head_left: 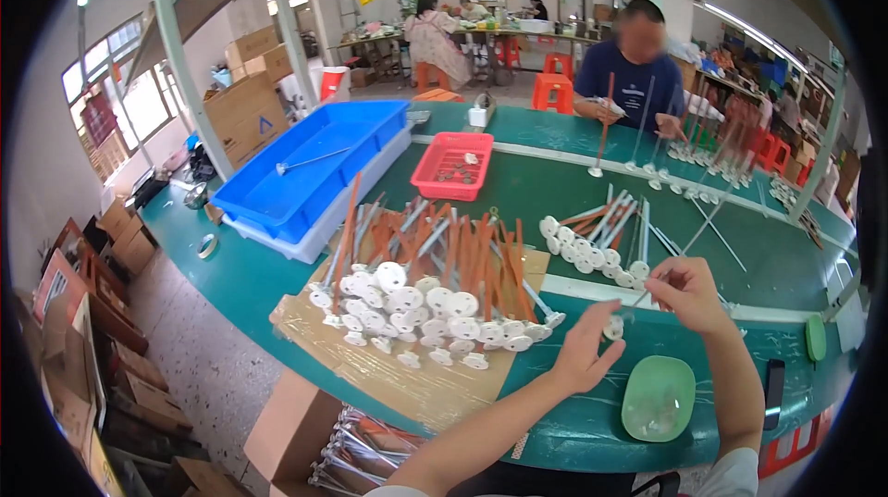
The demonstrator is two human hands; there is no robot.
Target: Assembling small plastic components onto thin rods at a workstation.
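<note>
My right hand (686,293) is closed in a pinch on a thin rod, which slants up to the right past the fingers. At the rod's lower end is a white disc (613,327). Beside this disc my left hand (585,349) has its fingers stretched and its thumb apart; whether they touch the disc is hard to tell. A pale green dish (659,399) with something clear in it sits just below my hands. To the left, brown and grey sticks with white round bases (407,303) lie heaped on brown cardboard (324,340).
A smaller row of disc-ended sticks (592,252) lies beyond my hands. Farther back are a red basket (453,166) and a blue tray (310,164). Across the green table (518,196) a co-worker (634,71) handles sticks. An open carton (296,432) holds more rods.
</note>
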